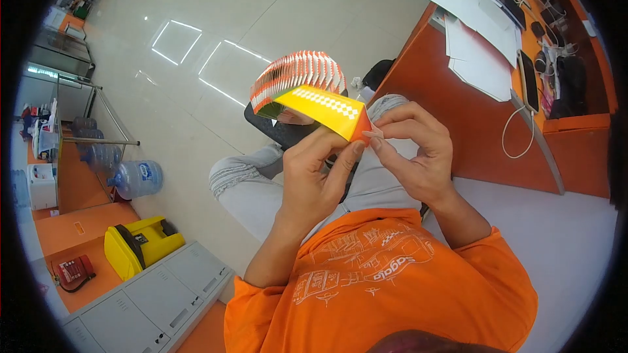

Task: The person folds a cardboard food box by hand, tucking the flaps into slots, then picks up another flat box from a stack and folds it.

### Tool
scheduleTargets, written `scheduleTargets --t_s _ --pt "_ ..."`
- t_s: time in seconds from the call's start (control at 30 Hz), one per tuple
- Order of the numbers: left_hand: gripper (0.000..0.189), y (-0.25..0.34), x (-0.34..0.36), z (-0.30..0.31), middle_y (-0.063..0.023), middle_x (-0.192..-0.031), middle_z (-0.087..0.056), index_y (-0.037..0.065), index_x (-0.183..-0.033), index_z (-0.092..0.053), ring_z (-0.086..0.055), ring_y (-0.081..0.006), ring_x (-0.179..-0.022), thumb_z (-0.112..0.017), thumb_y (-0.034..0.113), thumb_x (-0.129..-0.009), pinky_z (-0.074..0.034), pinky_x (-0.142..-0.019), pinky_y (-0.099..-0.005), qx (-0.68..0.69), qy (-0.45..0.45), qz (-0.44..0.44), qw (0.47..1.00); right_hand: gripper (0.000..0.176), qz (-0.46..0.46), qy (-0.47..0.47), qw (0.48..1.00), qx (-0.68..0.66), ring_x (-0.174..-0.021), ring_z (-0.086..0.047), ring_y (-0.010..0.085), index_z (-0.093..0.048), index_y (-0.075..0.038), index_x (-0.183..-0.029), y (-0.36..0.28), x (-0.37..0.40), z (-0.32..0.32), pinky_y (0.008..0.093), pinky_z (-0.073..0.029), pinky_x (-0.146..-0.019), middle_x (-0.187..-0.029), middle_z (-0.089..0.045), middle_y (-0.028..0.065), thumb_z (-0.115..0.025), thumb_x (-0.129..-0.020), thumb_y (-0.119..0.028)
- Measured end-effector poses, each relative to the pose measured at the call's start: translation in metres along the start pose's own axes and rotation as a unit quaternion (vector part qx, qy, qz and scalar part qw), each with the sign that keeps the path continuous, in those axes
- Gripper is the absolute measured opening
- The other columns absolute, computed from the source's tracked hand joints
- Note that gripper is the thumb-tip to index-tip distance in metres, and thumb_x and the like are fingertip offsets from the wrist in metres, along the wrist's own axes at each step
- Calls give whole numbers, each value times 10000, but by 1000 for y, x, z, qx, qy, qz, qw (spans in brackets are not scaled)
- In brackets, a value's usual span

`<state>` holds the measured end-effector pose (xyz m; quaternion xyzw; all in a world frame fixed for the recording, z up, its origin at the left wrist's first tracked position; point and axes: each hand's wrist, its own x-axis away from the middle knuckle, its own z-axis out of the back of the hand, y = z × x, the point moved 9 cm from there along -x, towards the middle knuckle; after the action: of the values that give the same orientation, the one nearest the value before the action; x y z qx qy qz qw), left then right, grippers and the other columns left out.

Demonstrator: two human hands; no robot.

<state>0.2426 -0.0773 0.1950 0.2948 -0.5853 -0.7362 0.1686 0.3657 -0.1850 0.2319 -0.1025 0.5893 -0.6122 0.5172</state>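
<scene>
My left hand (317, 173) is closed around the near end of a yellow folded paper box (324, 106) with a white checkered band and an orange end. The box is tilted, its far end overlapping a curved, fanned stack of orange-and-white folded paper pieces (299, 72) in this view. At the orange end, my right hand (413, 150) pinches a small pale flap between thumb and fingers. The stack sits over a dark surface (258, 121) beyond my knees. Part of the box is hidden behind my left fingers.
On my right, an orange desk (451, 137) holds white cardboard sheets (481, 59), a phone (528, 82) and cables. To the left are a large water bottle (137, 178), a yellow bin (140, 245), a fire extinguisher (73, 272) and a grey cabinet (147, 304).
</scene>
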Motion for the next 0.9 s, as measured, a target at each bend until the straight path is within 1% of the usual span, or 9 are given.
scheduleTargets --t_s 0.07,0.1,0.17,0.3,0.4,0.57,0.8,0.87,0.9 --pt "93 1 -2 0 -98 -923 -712 -65 -1007 -711 -657 -124 -819 -719 -4 -936 -525 -710 -263 86 1 5 996 90 18 -8 1000 15 -785 -650 115 -742 5 -926 -4 -3 3 245 -503 -676 -949 -688 76 -780 -861 -45" --pt "93 3 -3 1 -98 -923 -712 -65 -1007 -711 -657 -124 -819 -719 -4 -936 -525 -710 -263 85 0 4 996 90 18 -7 1000 16 -785 -650 115 -742 5 -926 -5 -3 3 245 -503 -676 -949 -688 76 -780 -861 -45" --pt "125 2 -3 2 -108 -952 -733 -71 -1036 -720 -685 -127 -848 -732 -27 -920 -548 -735 -258 144 -6 13 989 94 -26 -10 998 -59 -780 -649 123 -746 7 -927 2 -2 2 244 -497 -669 -938 -696 75 -778 -865 -56" --pt "162 -1 -4 4 -133 -987 -747 -83 -1057 -721 -712 -145 -886 -746 -45 -901 -569 -781 -261 167 -15 18 986 88 -8 -10 999 -50 -788 -646 123 -753 5 -925 -1 -2 -1 247 -492 -664 -947 -692 78 -780 -864 -53" --pt "187 -4 -3 4 -155 -1025 -750 -94 -1062 -715 -724 -158 -924 -759 -48 -887 -587 -843 -280 172 -31 15 985 83 -33 -21 996 -75 -805 -648 123 -763 2 -928 4 1 -6 249 -494 -671 -956 -688 82 -779 -868 -53" --pt "203 -10 -2 3 -142 -1036 -748 -102 -1085 -704 -723 -166 -953 -747 -49 -894 -604 -902 -319 207 -53 36 976 84 -47 -97 992 -59 -821 -655 138 -777 14 -947 -5 -7 -11 252 -504 -695 -963 -684 85 -770 -895 -51" --pt "229 -7 -5 5 -136 -1042 -746 -87 -1149 -691 -724 -181 -993 -686 -73 -921 -576 -867 -272 162 -50 32 985 121 -47 -99 993 -38 -875 -688 162 -790 5 -996 -7 -8 -11 259 -539 -738 -983 -707 98 -780 -893 -59" --pt "249 3 -5 5 -132 -1034 -748 -73 -1164 -686 -726 -176 -979 -697 -51 -916 -565 -841 -269 69 -8 -55 996 161 -69 -37 995 -57 -934 -708 172 -791 -4 -1035 3 -1 -6 267 -564 -782 -1022 -725 110 -792 -881 -50" --pt "246 1 -7 3 -129 -1014 -750 -67 -1155 -682 -728 -175 -950 -707 -22 -914 -565 -827 -280 114 5 -41 993 161 -69 -37 995 -57 -934 -708 172 -791 -4 -1035 4 0 -6 267 -564 -782 -1022 -725 110 -792 -881 -50"
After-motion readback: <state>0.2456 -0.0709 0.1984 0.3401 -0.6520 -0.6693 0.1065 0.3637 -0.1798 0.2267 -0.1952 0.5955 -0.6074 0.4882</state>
